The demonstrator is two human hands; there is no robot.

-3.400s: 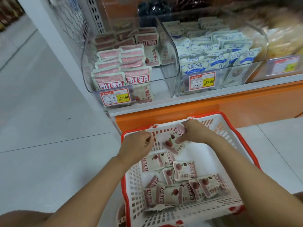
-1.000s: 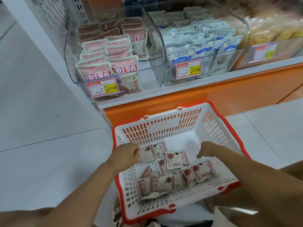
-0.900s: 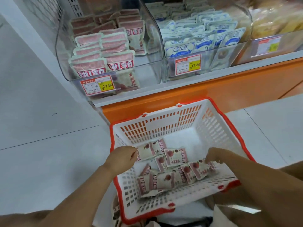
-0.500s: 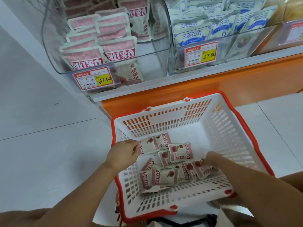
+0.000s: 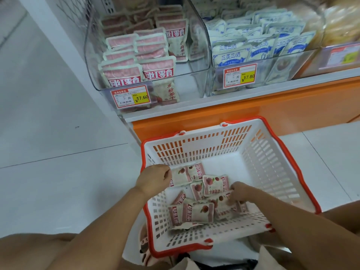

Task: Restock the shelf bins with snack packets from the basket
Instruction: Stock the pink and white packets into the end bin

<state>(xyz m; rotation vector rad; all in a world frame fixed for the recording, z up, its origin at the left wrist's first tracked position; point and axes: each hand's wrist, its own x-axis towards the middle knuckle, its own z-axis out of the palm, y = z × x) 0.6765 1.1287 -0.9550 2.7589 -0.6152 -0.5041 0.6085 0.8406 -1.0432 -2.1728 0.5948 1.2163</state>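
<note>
Basket first: the white slotted plastic basket with a red rim [image 5: 263, 168] sits right in front of the orange shelf base [image 5: 272, 112]. The cream-and-red snack packets with a red fruit printed on them [image 5: 194, 211] are piled in its near half. At the near-left side, the left hand [image 5: 153, 179] has its fingers curled in, pinching the end of one packet [image 5: 180, 176] that lies against a second one. Over on the near-right, the right hand [image 5: 239, 192] is down in the pile with its fingers bent close together on the packets. Honestly can't tell if it's got hold of one. Up on the shelf, the clear plastic bin [image 5: 196, 75] on the left has matching red packets [image 5: 158, 70] standing in rows behind a 17.60 price tag [image 5: 133, 97]. The neighbouring clear bin [image 5: 263, 59] holds blue-and-white packets [image 5: 229, 55].
</note>
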